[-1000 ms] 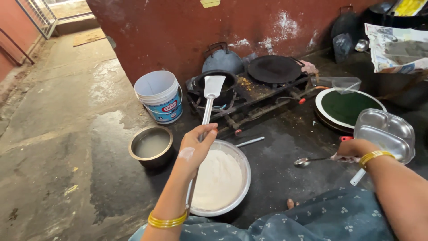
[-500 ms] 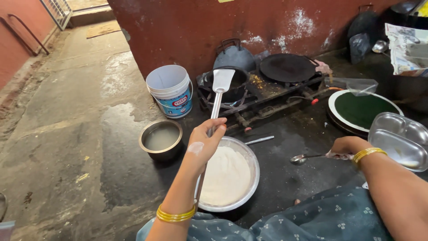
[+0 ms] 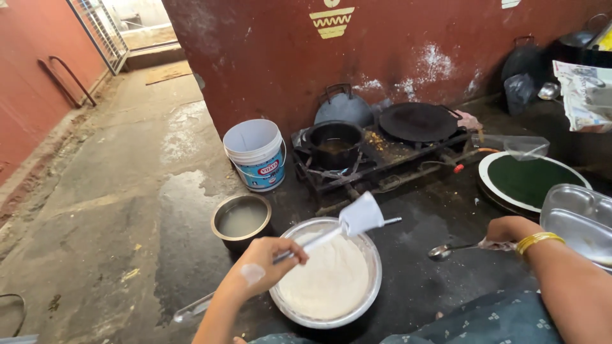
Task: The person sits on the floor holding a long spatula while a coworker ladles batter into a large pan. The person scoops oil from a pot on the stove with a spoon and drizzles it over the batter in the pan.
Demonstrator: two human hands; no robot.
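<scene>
The left hand [image 3: 268,262] now sits lower than 1 second ago, in front of the near-left rim of the batter bowl [image 3: 373,290] instead of raised above it. The spatula [image 3: 357,218] it grips has swung down: earlier it stood almost upright, its flat blade up by the black pot [image 3: 335,143] on the stove; now the handle slants low across the bowl and the white-coated blade hovers just over the bowl's far rim, tilted to the right. The handle's tail end now pokes out to the left beyond the wrist, near the floor. The right hand [image 3: 507,230] has drawn slightly nearer the body, fingers on the spoon [image 3: 446,250].
</scene>
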